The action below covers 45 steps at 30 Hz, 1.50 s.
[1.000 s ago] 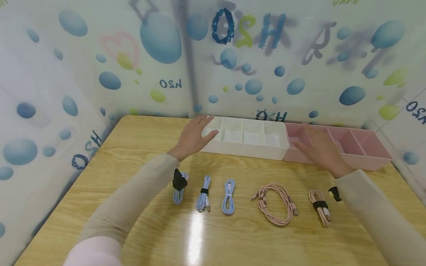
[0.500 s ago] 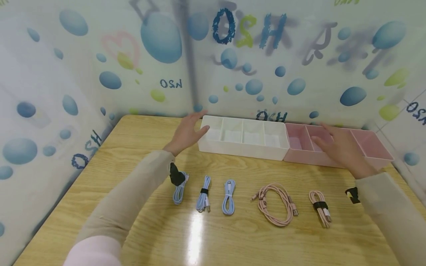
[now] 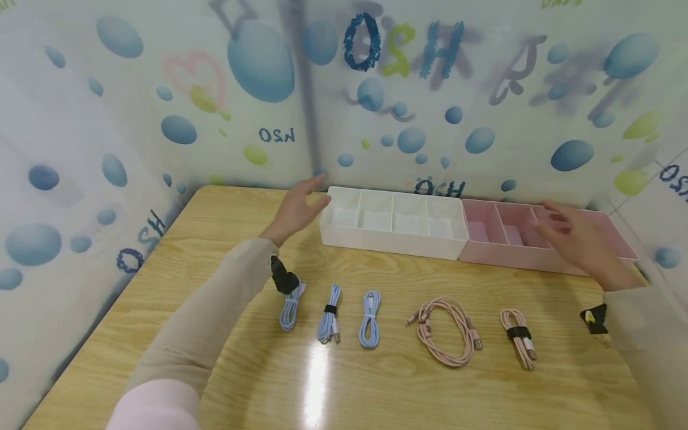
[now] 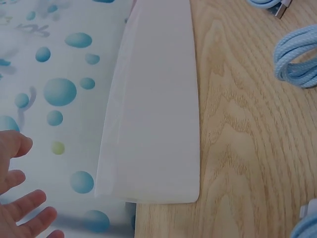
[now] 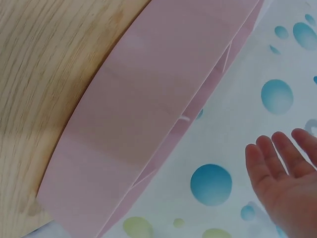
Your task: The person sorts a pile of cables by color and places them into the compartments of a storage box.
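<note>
A white divided box (image 3: 392,242) and a pink divided box (image 3: 505,255) stand end to end along the back of the table. My left hand (image 3: 294,209), fingers spread, is beside the white box's left end. My right hand (image 3: 583,242) hovers over the right part of the pink box with relaxed fingers. Neither hand holds anything. In the left wrist view, fingers (image 4: 30,203) spread apart from the white box (image 4: 153,109). The right wrist view has the right hand (image 5: 290,191) off the pink box (image 5: 129,114), fingers extended.
In front of the boxes lie coiled cables: a blue cable (image 3: 289,312) partly behind a black wrist piece, a strapped blue cable (image 3: 325,325), another blue cable (image 3: 362,331), a looped pink cable (image 3: 463,325) and a strapped pink cable (image 3: 522,349). A patterned curtain (image 3: 376,143) hangs behind the table.
My right hand has moved right along the pink box, uncovering its left compartments. My left hand has shifted slightly left, off the white box's left end. Boxes and cables stay put.
</note>
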Each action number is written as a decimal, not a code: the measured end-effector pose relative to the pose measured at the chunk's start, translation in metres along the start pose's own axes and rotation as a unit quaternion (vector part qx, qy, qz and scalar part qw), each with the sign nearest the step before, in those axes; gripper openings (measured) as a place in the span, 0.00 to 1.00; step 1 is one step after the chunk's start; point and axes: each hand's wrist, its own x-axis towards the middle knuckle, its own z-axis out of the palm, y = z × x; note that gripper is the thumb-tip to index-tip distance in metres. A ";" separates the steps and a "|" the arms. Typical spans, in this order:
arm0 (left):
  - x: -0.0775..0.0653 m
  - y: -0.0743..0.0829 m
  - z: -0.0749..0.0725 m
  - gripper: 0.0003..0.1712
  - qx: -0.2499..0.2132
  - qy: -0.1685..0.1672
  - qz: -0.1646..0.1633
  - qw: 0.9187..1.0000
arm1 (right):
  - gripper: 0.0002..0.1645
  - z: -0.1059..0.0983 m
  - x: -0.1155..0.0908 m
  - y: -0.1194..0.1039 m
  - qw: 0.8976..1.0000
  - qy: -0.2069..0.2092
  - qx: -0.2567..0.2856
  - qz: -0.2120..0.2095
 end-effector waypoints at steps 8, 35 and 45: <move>0.002 -0.007 -0.001 0.30 -0.045 0.006 -0.045 0.998 | 0.35 -0.010 -0.006 0.016 0.998 0.057 -0.020 0.015; 0.001 -0.013 0.009 0.28 -0.112 -0.010 -0.109 0.988 | 0.42 -0.020 -0.016 0.103 0.979 0.110 -0.048 0.165; 0.003 -0.016 0.014 0.28 -0.097 -0.011 -0.108 0.989 | 0.41 -0.025 -0.027 0.117 0.977 0.103 -0.024 0.187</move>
